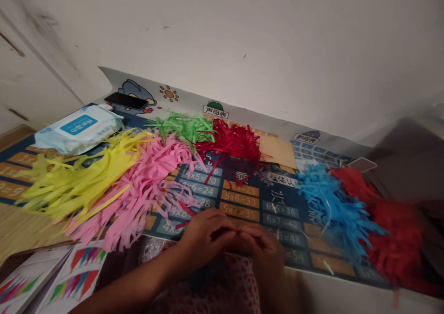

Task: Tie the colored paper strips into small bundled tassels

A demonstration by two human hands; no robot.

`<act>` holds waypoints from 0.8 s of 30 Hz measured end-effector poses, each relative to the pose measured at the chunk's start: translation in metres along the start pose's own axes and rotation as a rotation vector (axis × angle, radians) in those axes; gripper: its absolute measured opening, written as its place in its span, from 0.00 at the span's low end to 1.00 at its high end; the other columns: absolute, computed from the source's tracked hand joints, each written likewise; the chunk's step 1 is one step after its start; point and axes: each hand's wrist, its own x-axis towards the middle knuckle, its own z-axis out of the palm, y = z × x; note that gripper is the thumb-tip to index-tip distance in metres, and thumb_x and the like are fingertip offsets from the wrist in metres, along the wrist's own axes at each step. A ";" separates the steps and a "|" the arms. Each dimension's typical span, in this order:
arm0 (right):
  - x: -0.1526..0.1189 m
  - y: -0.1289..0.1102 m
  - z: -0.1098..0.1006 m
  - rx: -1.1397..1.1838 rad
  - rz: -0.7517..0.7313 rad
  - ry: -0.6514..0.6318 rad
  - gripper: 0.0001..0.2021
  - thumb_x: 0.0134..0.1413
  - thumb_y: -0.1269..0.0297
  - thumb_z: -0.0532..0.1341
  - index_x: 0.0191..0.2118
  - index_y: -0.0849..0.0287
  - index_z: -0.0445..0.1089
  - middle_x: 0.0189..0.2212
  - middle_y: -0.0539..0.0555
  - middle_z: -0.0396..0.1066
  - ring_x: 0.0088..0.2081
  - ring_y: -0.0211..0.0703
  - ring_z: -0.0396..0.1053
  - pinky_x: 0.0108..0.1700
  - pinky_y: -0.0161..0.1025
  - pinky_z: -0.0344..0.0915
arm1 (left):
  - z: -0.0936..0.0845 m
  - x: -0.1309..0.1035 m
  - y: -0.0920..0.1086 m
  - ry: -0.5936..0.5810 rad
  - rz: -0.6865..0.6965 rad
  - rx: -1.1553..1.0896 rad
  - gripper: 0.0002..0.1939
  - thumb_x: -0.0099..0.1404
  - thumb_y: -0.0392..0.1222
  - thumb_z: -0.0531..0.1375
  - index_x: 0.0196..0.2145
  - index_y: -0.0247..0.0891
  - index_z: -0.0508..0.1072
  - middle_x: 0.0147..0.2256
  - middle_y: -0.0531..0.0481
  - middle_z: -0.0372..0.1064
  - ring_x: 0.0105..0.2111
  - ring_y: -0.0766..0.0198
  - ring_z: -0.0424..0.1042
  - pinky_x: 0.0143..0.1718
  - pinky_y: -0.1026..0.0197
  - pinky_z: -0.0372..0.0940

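My left hand (210, 233) and my right hand (265, 244) meet fingertip to fingertip just over the near edge of the table. The fingers of both are closed in a pinch; what lies between them, if anything, is too small and dark to make out. Short dark-pink paper strips (187, 209) show beside my left hand. Beyond the hands lie bunches of cut paper fringe: yellow (83, 180), pink (138, 180), green (185, 128) and dark red (236, 143). To the right are a blue bunch (333, 203) and a red bunch (391, 230).
A printed times-table mat (204, 191) covers the table and curls up against the wall. A wet-wipes pack (79, 128) and a black phone (126, 101) are at the left back. A tan paper piece (277, 151) lies mid-back. Boxes with colourful print (74, 272) stand at the lower left.
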 end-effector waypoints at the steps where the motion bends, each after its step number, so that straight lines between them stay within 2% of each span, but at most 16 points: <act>1: -0.001 0.000 0.000 0.000 -0.009 0.000 0.03 0.49 0.63 0.66 0.28 0.52 0.78 0.28 0.51 0.76 0.32 0.45 0.73 0.34 0.37 0.70 | 0.001 -0.001 0.000 0.015 0.033 0.015 0.04 0.63 0.39 0.62 0.36 0.39 0.76 0.33 0.48 0.75 0.35 0.64 0.73 0.38 0.65 0.66; 5: -0.002 -0.001 -0.001 -0.030 -0.049 0.018 0.03 0.49 0.62 0.66 0.29 0.52 0.78 0.29 0.52 0.77 0.33 0.45 0.74 0.35 0.38 0.70 | 0.005 -0.002 0.000 0.048 0.212 0.055 0.06 0.66 0.35 0.58 0.36 0.39 0.76 0.34 0.49 0.76 0.36 0.64 0.73 0.47 0.60 0.66; 9: 0.000 -0.009 -0.003 -0.058 -0.100 0.040 0.03 0.50 0.65 0.65 0.28 0.52 0.78 0.28 0.51 0.77 0.30 0.44 0.73 0.33 0.37 0.70 | 0.007 0.002 -0.001 0.048 0.255 0.088 0.07 0.65 0.35 0.58 0.36 0.42 0.76 0.33 0.51 0.77 0.35 0.65 0.74 0.54 0.55 0.62; 11: -0.001 -0.014 0.000 -0.073 -0.136 0.028 0.04 0.51 0.66 0.65 0.28 0.52 0.77 0.27 0.50 0.76 0.29 0.42 0.73 0.33 0.36 0.69 | 0.011 0.004 -0.004 0.044 0.235 0.100 0.06 0.64 0.35 0.58 0.35 0.43 0.75 0.33 0.52 0.77 0.34 0.64 0.75 0.54 0.55 0.63; 13: -0.004 -0.014 0.004 -0.105 -0.176 0.023 0.05 0.53 0.67 0.63 0.29 0.52 0.77 0.27 0.49 0.76 0.30 0.41 0.72 0.34 0.36 0.68 | 0.017 0.006 -0.009 0.036 0.159 0.122 0.04 0.61 0.36 0.59 0.33 0.43 0.75 0.32 0.52 0.77 0.35 0.62 0.75 0.51 0.57 0.65; 16: -0.004 -0.005 -0.003 -0.158 -0.225 -0.014 0.05 0.55 0.66 0.63 0.31 0.51 0.76 0.28 0.49 0.76 0.32 0.41 0.72 0.37 0.37 0.67 | 0.025 0.005 -0.015 -0.010 0.005 0.160 0.04 0.59 0.41 0.59 0.29 0.44 0.74 0.30 0.52 0.77 0.33 0.59 0.76 0.38 0.61 0.69; 17: -0.001 -0.001 -0.014 -0.190 -0.232 -0.009 0.04 0.55 0.64 0.63 0.32 0.51 0.76 0.30 0.49 0.76 0.33 0.42 0.72 0.38 0.37 0.67 | 0.026 0.005 -0.016 -0.041 -0.028 0.163 0.05 0.59 0.42 0.59 0.27 0.44 0.74 0.29 0.52 0.77 0.30 0.59 0.75 0.32 0.63 0.69; 19: 0.015 0.009 -0.050 -0.349 -0.189 0.110 0.05 0.54 0.60 0.64 0.34 0.51 0.76 0.33 0.50 0.77 0.37 0.44 0.73 0.41 0.38 0.67 | 0.025 0.004 -0.014 -0.088 -0.056 0.142 0.07 0.58 0.45 0.60 0.24 0.45 0.74 0.26 0.53 0.76 0.25 0.61 0.74 0.25 0.66 0.66; 20: 0.028 0.014 -0.075 -0.463 -0.163 0.220 0.07 0.53 0.58 0.63 0.34 0.52 0.77 0.34 0.51 0.77 0.38 0.45 0.73 0.41 0.39 0.67 | 0.023 0.004 -0.013 -0.092 -0.072 0.122 0.08 0.58 0.47 0.60 0.24 0.46 0.75 0.25 0.54 0.76 0.24 0.62 0.74 0.23 0.66 0.65; 21: 0.045 0.020 -0.103 -0.636 -0.057 0.385 0.09 0.55 0.57 0.60 0.34 0.53 0.76 0.35 0.51 0.76 0.39 0.45 0.72 0.41 0.39 0.67 | 0.020 0.005 -0.010 -0.087 -0.096 0.096 0.07 0.57 0.48 0.61 0.24 0.46 0.75 0.25 0.54 0.76 0.23 0.62 0.74 0.23 0.67 0.65; 22: 0.064 0.025 -0.131 -0.712 0.001 0.480 0.12 0.58 0.57 0.57 0.37 0.56 0.76 0.38 0.55 0.76 0.42 0.47 0.72 0.45 0.41 0.66 | 0.019 0.006 -0.008 -0.080 -0.126 0.067 0.07 0.56 0.48 0.62 0.25 0.46 0.76 0.25 0.54 0.76 0.23 0.62 0.74 0.24 0.67 0.65; 24: 0.105 0.037 -0.183 -0.814 0.076 0.533 0.13 0.60 0.60 0.55 0.38 0.60 0.75 0.43 0.59 0.74 0.48 0.50 0.68 0.52 0.44 0.61 | 0.017 0.009 -0.002 -0.102 -0.196 -0.005 0.08 0.55 0.50 0.62 0.25 0.46 0.76 0.26 0.54 0.76 0.25 0.62 0.74 0.26 0.67 0.67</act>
